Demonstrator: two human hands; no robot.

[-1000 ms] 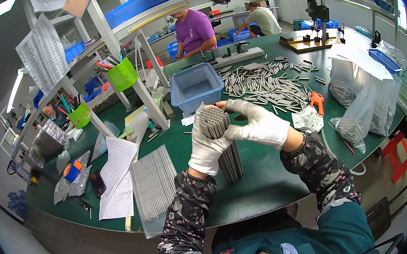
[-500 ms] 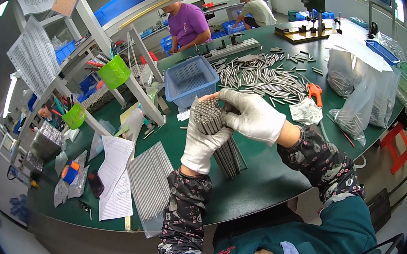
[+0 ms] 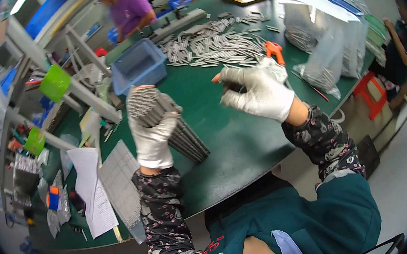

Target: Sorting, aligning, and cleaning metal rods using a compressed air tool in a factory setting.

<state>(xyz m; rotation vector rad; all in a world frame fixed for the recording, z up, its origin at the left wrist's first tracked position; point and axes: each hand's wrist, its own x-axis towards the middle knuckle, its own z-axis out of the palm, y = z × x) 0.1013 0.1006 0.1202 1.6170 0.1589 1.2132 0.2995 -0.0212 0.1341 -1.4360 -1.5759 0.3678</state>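
My left hand [image 3: 153,135], in a white glove, grips a thick bundle of thin grey metal strips [image 3: 185,139] that stands on end on the green table [image 3: 235,143]. Its ribbed top end sticks out above my fingers. My right hand [image 3: 255,93], also gloved, is lifted to the right of the bundle and apart from it, with the fingers curled and nothing visible in them. Behind my right hand lies a wide heap of loose grey strips [image 3: 214,43].
A blue plastic bin [image 3: 139,69] stands behind the bundle. Orange-handled pliers [image 3: 273,49] lie by the heap. Clear bags of parts [image 3: 324,43] stand at right. A flat row of strips [image 3: 119,181] and papers [image 3: 92,190] lie at left. Two other people work at the far side.
My right hand has come off the top of the bundle and moved right. My left hand still holds the bundle. My head has turned, so the table looks closer and tilted.
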